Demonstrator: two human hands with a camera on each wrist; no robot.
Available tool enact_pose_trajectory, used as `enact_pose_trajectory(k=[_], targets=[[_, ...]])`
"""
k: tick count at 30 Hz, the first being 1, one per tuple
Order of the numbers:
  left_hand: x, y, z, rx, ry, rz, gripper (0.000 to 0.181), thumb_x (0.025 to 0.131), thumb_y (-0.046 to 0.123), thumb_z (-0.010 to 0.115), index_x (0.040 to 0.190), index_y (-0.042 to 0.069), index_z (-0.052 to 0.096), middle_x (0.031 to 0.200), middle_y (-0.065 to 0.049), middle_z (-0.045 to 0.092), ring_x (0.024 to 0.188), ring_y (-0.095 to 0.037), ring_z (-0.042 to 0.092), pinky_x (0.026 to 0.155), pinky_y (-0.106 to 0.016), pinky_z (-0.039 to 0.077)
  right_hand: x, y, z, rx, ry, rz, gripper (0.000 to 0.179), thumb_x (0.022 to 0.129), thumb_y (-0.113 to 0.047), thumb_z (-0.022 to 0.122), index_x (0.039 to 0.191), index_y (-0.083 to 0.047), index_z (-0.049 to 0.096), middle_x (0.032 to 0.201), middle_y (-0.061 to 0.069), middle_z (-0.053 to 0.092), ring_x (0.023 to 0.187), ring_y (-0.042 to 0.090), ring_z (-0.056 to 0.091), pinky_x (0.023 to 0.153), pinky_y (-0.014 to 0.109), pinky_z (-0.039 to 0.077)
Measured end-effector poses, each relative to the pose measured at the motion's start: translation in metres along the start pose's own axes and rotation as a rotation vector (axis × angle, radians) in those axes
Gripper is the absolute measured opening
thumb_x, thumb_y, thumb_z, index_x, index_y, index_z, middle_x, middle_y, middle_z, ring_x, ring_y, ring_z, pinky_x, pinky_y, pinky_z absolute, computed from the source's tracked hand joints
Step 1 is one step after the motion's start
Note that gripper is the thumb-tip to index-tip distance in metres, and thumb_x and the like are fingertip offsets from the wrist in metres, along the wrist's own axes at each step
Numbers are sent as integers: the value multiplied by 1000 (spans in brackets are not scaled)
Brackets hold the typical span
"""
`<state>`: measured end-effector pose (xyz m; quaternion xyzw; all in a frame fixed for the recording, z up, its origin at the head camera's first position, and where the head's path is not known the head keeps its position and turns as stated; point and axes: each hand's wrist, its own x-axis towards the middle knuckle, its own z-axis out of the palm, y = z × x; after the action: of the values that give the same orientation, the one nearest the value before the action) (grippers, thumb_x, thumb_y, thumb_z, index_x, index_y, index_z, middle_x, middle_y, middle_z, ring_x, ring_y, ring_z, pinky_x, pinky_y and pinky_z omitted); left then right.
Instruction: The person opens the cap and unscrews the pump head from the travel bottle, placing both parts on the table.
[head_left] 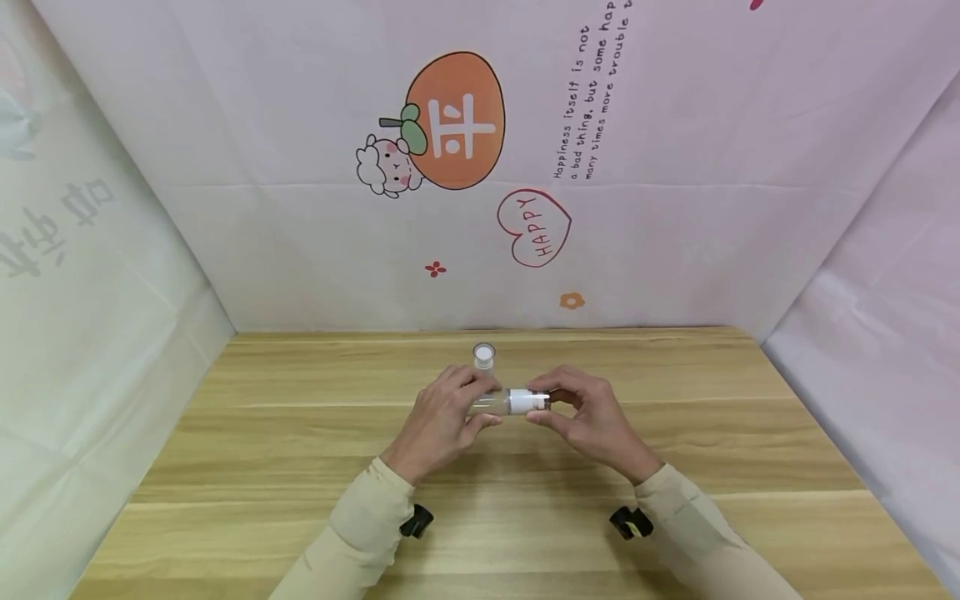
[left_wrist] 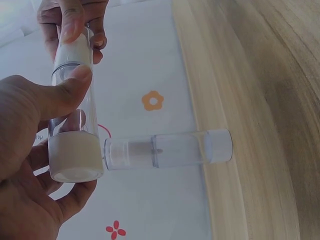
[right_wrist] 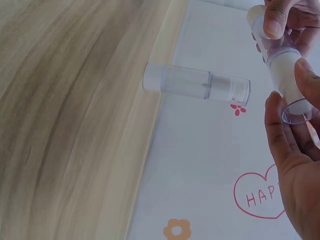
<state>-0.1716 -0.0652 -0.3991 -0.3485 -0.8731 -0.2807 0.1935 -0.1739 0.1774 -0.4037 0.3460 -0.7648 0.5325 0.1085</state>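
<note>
A clear pump bottle (head_left: pixel 519 402) with white parts is held level above the table between both hands. My left hand (head_left: pixel 442 421) grips its clear body near the white base (left_wrist: pixel 76 156), with the thumb along the side. At the other end, my right hand (head_left: pixel 592 414) pinches the clear cap (right_wrist: pixel 296 112) over the white top between thumb and fingers. A second, similar bottle (left_wrist: pixel 180 150) stands upright on the table just behind the left hand; its lower part is hidden in the head view. The right wrist view shows this standing bottle (right_wrist: pixel 187 82) whole, apart from the held one.
The wood-grain table (head_left: pixel 300 500) ends at a pale printed backdrop (head_left: pixel 315 267) behind the bottles. Similar pale sheets hang at the left and right sides. A black wrist device (head_left: pixel 417 522) shows by the left sleeve, another black device (head_left: pixel 632 522) by the right sleeve.
</note>
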Motion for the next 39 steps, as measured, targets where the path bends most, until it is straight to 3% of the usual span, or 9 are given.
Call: enact_pose_trajectory(k=[12,20,32,39], targets=[[-2,-2,1,-6,-36,11,32,81,20,86,110,13,73,113,-1,67,96,-19,60,74,-35,54,2,-3,-2,-80,-59,43,27,83,3,81,109,-4,74,103,5,70,85,20,68,76,30,59],[-2,-3,1,22,-38,13,33,82,25,86,110,14,72,111,-1,67,93,-18,60,73,-34,54,2,-8,0,-118,-52,87,25,83,-3,83,106,-5,74,99,2,70,81,17,66,73,28,59],[-3,-4,0,-26,-46,-11,35,82,24,86,112,13,72,114,-3,68,96,-19,61,78,-36,55,0,-5,2,-148,-28,-64,33,79,2,84,109,-6,72,104,6,68,84,19,67,76,32,60],[-2,-4,-2,-63,-47,-7,35,80,19,88,111,11,73,111,-2,69,98,-20,62,82,-38,55,0,-3,0,-90,-39,-64,35,80,5,83,111,-5,70,106,8,67,85,22,67,76,30,59]])
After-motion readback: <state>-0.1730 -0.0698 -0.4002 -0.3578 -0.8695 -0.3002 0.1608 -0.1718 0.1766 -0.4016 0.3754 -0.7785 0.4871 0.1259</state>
